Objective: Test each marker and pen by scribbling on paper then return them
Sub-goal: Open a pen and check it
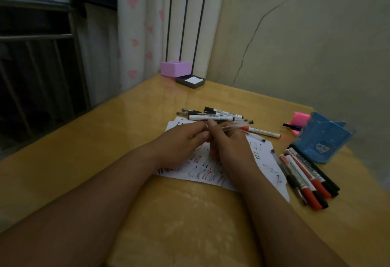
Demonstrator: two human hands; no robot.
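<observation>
Hands meeting mid-frame over my scribbled paper.
My right hand grips a clear pen; my left hand curls at its near end, seemingly pinching it, though blur hides the tip. More pens lie just above, markers lower right.

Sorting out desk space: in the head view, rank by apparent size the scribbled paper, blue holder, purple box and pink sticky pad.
1. scribbled paper
2. blue holder
3. purple box, farther away, so true size unsure
4. pink sticky pad, partly hidden
</observation>
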